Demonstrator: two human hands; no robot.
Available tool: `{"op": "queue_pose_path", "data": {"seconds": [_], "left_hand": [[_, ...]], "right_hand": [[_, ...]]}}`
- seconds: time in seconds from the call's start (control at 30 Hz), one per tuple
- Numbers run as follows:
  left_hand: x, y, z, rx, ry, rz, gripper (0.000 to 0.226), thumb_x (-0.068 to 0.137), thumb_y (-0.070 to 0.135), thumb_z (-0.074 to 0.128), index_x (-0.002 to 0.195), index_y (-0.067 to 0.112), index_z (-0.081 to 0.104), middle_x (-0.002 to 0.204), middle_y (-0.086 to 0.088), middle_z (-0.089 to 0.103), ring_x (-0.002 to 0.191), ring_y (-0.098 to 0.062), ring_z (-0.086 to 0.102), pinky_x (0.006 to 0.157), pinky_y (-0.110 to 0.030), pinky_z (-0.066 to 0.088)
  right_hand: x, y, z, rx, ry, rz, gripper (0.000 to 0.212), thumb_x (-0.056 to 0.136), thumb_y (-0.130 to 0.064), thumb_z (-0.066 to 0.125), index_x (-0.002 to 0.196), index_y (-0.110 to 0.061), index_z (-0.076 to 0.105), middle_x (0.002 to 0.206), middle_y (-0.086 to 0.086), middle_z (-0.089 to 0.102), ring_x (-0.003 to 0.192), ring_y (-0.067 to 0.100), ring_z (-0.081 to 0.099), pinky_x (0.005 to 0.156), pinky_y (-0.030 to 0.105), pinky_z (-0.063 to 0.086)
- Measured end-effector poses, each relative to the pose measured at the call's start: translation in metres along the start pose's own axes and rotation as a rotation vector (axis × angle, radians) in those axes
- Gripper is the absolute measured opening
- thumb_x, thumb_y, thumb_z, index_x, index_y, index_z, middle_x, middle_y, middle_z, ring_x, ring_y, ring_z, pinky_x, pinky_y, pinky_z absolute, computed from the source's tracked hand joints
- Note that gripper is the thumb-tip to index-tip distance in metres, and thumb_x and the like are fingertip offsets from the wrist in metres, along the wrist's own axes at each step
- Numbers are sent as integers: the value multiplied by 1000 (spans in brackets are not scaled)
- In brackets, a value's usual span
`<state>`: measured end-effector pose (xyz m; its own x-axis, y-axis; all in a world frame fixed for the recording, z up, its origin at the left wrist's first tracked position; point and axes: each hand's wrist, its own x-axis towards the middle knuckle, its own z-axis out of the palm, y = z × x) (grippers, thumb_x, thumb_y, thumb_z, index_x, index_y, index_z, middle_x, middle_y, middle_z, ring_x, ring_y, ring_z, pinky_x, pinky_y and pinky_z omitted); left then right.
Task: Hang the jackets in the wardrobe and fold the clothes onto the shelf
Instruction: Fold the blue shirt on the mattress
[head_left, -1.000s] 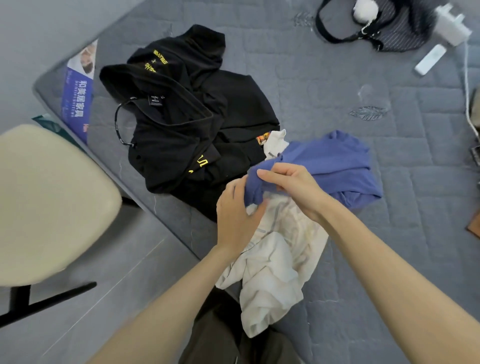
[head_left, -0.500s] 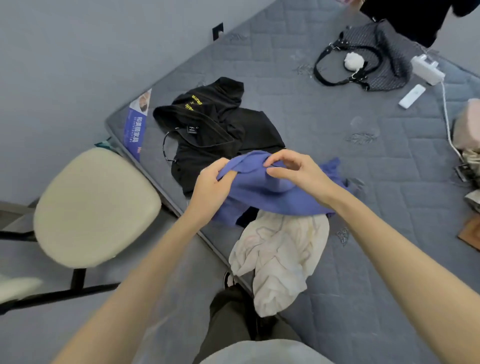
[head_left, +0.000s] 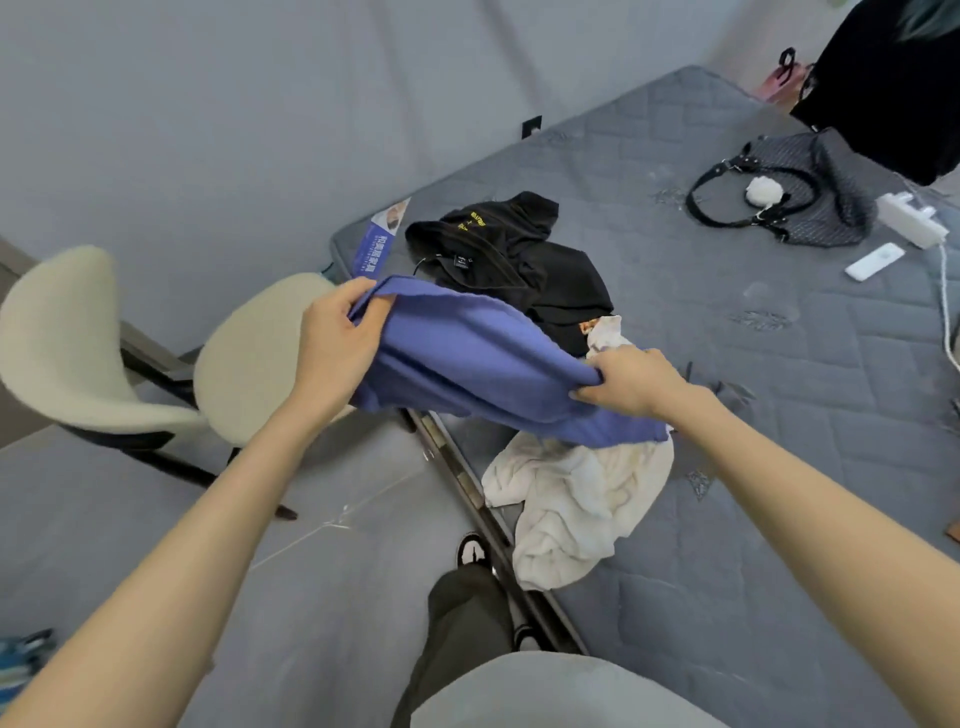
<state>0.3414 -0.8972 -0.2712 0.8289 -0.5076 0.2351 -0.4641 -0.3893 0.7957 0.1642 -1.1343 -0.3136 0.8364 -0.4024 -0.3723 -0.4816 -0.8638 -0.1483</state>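
Blue top (head_left: 467, 358): held up off the bed (head_left: 779, 467) and stretched between both grips above the bed's left edge, w/ its left part out past that edge over the floor. Left grip (head_left: 332, 343): fingers and thumb curled tight round the top's upper left edge. Right grip (head_left: 628, 382): clenched on a bunch of the fabric at the right side. White garment (head_left: 576, 499): crumpled on the bed directly below, draped over the left edge; contact w/ the blue top cannot be told. Black hoodie (head_left: 519, 260), yellow lettering: lies beyond, toward the far left corner, partly behind the top. Leaflet (head_left: 376, 241): at that corner. Dark handbag (head_left: 810, 192), white remote (head_left: 875, 261), white plug block (head_left: 911, 226): toward the far right. Cream chair (head_left: 249, 358): on the floor beside the left edge.
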Motion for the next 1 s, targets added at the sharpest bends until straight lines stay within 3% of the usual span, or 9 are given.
{"op": "queue_pose_path", "data": {"seconds": [0.1,0.17,0.23,0.37,0.6,0.7,0.8,0.9,1.0], "left_hand": [[-25,-1,-33,87,91,-74,30,94,27,49,78,3,57,74,-20,56,68,-18,44,65,-33,35],[-40,0,-54,116,113,-87,29,93,29,49,68,16,53,61,2,50,62,-13,41,62,-30,33],[-56,7,-76,150,67,-46,27,90,31,57,64,35,54,58,15,53,58,-5,44,55,-16,33],[-82,16,-119,192,-78,56,24,73,42,78,83,44,56,80,26,61,73,3,55,60,-12,39],[-113,49,-143,-65,-38,156,25,99,25,49,75,33,52,65,27,56,63,11,49,60,-4,34],[-132,61,-135,-185,-185,76,28,97,40,48,73,28,55,67,18,52,64,2,46,59,-12,36],[-153,70,-112,-296,-436,-27,30,93,49,51,81,25,66,77,14,64,70,-2,56,66,-18,44],[-177,88,-76,-299,-617,-23,27,94,45,53,80,30,71,79,18,70,73,4,62,68,-12,47],[-196,107,-32,-258,-775,27,23,95,37,54,87,27,72,87,12,71,81,-3,63,76,-20,46]], "right_hand": [[-27,-3,-12,129,239,37,15,88,-25,55,77,-15,52,84,11,62,86,36,55,68,37,35],[-43,-10,-22,408,414,43,19,84,-12,55,68,-12,44,73,15,58,74,36,51,61,39,34],[-59,-22,-35,669,545,35,31,83,-6,53,61,-17,33,60,5,47,64,26,41,56,35,27],[-91,-50,-56,1020,748,23,32,84,-10,53,65,-22,31,61,-8,37,55,5,32,50,21,27],[-168,-81,-51,1059,1015,101,27,86,-30,59,72,-29,37,63,-13,45,55,-2,40,54,15,34],[-211,-80,-35,1151,1107,248,27,86,-27,61,70,-27,40,64,-15,45,52,-7,42,54,9,35],[-259,-69,-13,1222,1111,380,31,88,-25,61,67,-23,38,64,-12,42,55,-3,39,53,10,34],[-312,-48,14,1265,1086,532,35,89,-26,61,65,-21,36,63,-8,38,58,3,35,48,12,31],[-361,-21,40,1235,989,685,41,87,-27,64,60,-21,33,59,-4,33,54,6,30,46,18,27]]}}
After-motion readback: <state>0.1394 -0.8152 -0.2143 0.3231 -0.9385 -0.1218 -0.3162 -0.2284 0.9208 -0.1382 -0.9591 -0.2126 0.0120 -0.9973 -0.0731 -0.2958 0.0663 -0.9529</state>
